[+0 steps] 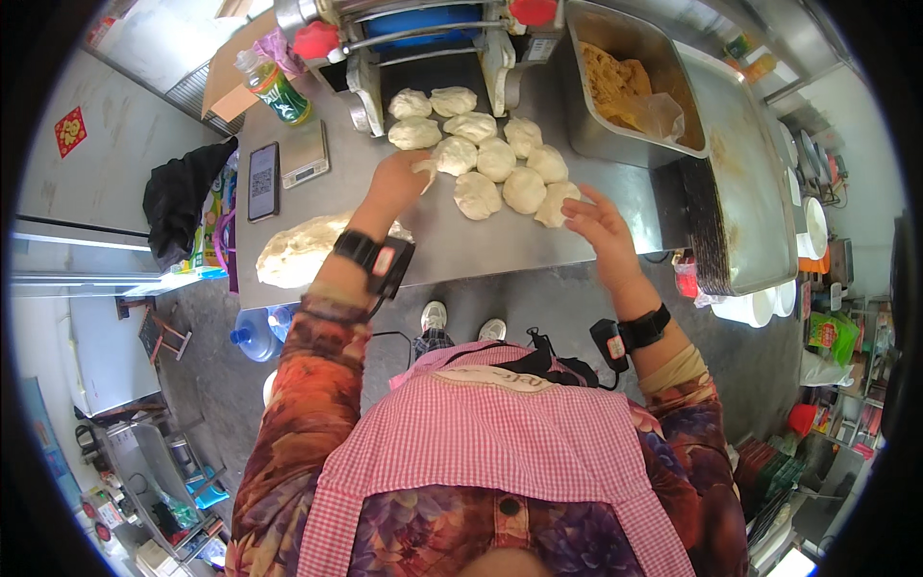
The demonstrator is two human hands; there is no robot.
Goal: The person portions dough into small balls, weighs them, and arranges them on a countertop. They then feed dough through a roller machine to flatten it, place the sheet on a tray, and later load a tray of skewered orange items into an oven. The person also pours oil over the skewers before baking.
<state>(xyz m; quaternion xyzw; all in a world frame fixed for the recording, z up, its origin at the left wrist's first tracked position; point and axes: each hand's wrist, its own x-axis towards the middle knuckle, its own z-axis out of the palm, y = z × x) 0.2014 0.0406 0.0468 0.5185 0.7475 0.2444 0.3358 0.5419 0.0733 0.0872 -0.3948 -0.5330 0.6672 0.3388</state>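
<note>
Several pale dough balls (pixel 496 160) lie in a loose cluster on the metal table (pixel 385 260). Left of them, my left hand (pixel 398 185) is closed, with a small pale piece of dough (pixel 425 174) showing at its fingertips. My right hand (pixel 602 231) has its fingers apart beside the nearest right dough ball (pixel 555 206); whether the fingertips touch it I cannot tell. A long, uncut mass of dough (pixel 300 252) rests at the table's front left, partly hidden behind my left wrist.
A metal machine (pixel 481 62) with red knobs stands at the back. Right of it is a deep steel pan (pixel 639 144) with a brown filling, then stacked trays (pixel 750 192). A scale (pixel 306 154), a phone (pixel 262 183) and a bottle (pixel 276 88) are at left.
</note>
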